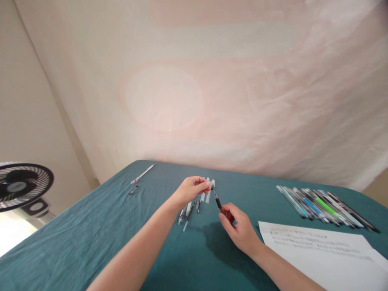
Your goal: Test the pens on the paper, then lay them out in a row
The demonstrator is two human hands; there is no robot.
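My left hand [191, 189] hovers over the teal tablecloth [91, 234], fingers pinched on a small pale piece that I cannot name. My right hand [239, 228] grips a dark pen with a red section [218, 202], its tip aimed up and left toward my left fingertips. Just beneath and behind the left hand lie several loose pen parts [197, 204], clear and white barrels side by side. The two hands are a short gap apart.
A row of several pens [323, 206] lies at the right of the table. A white printed sheet [324, 250] sits near the right front. One pen [142, 173] and a small cap [133, 189] lie far left. A black fan [21, 186] stands left, off the table.
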